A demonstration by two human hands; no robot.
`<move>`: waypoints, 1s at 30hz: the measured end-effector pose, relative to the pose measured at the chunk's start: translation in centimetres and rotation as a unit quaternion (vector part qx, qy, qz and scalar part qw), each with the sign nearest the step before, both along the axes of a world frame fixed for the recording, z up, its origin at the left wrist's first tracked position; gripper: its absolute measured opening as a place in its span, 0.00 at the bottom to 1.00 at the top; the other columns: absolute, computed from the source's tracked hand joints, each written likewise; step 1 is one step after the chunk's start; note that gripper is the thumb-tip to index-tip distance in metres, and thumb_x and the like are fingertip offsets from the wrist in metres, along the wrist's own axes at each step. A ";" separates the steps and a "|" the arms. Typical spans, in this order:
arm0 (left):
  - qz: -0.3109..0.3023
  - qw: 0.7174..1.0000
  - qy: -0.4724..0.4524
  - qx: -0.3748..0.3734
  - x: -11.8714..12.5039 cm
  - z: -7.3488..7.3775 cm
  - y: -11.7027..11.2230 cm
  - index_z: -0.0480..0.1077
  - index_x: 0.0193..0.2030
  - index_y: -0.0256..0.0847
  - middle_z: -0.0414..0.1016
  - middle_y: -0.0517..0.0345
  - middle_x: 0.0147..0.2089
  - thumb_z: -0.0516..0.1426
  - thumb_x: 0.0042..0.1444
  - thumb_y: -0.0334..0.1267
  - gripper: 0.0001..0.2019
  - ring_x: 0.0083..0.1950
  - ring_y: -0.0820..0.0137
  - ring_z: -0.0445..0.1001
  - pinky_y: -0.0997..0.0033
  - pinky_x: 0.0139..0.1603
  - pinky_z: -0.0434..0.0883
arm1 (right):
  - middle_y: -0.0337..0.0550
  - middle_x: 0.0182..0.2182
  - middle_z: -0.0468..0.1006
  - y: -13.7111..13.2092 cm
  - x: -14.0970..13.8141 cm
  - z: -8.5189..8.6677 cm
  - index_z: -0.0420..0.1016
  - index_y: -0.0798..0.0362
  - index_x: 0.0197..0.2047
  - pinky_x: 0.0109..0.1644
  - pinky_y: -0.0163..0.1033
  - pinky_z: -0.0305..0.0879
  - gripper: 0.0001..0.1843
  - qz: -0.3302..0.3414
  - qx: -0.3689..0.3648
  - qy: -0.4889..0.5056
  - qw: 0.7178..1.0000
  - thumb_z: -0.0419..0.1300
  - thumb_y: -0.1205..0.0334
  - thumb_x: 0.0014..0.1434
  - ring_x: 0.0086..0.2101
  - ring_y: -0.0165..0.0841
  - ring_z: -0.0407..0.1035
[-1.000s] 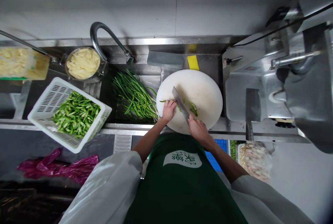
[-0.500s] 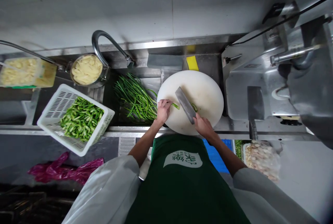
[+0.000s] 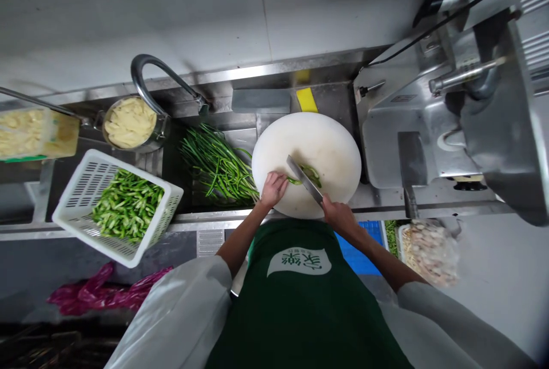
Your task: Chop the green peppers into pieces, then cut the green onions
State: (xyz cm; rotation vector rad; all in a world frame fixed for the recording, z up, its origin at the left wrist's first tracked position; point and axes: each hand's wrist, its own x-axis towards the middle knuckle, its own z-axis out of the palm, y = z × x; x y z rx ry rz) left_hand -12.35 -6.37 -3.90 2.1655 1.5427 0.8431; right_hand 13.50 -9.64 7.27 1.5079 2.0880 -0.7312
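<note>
While my right hand (image 3: 338, 213) grips the cleaver (image 3: 306, 181), my left hand (image 3: 273, 187) holds a green pepper (image 3: 294, 181). If it rolls, I risk a cut.

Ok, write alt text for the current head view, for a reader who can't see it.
A person's bare right hand grips a steel cleaver over a rounded white cutting board, while the left hand holds a slender green vegetable beside the blade. To the left are long green stalks in a metal sink and a white slatted plastic basket of chopped green pieces.
</note>
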 end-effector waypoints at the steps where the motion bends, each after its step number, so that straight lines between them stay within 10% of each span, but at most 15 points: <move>1: 0.001 1.000 -0.002 0.007 0.0 0.0 0.1 0.75 0.49 0.41 0.74 0.47 0.47 0.52 0.71 0.41 0.12 0.52 0.61 0.71 0.52 0.57 0.72 | 0.55 0.37 0.82 0.0 0.1 0.3 0.61 0.58 0.62 0.42 0.44 0.67 0.20 0.011 0.000 -0.001 1.000 0.39 0.61 0.74 0.40 0.47 0.79; 8: -0.009 1.000 0.004 0.028 0.1 -0.3 0.2 0.76 0.48 0.41 0.75 0.47 0.46 0.52 0.71 0.39 0.11 0.50 0.61 0.71 0.54 0.54 0.74 | 0.55 0.37 0.83 -0.7 0.4 2.3 0.58 0.57 0.66 0.43 0.42 0.69 0.26 0.082 0.000 -0.027 0.996 0.47 0.72 0.66 0.41 0.46 0.80; 25: -0.019 1.000 0.009 0.008 -0.1 -0.6 0.0 0.75 0.47 0.40 0.76 0.47 0.47 0.49 0.71 0.37 0.13 0.51 0.61 0.72 0.53 0.55 0.72 | 0.59 0.41 0.82 1.6 -3.3 0.0 0.59 0.61 0.64 0.45 0.43 0.66 0.21 0.038 -0.023 0.040 0.998 0.43 0.64 0.72 0.44 0.47 0.78; 30: 0.061 0.998 -0.001 0.031 -1.8 -0.5 0.2 0.75 0.45 0.40 0.75 0.47 0.45 0.51 0.72 0.40 0.13 0.48 0.62 0.72 0.56 0.53 0.74 | 0.59 0.40 0.82 2.1 -4.2 -1.1 0.60 0.61 0.65 0.45 0.45 0.66 0.22 0.020 -0.014 0.051 0.998 0.42 0.63 0.72 0.43 0.50 0.78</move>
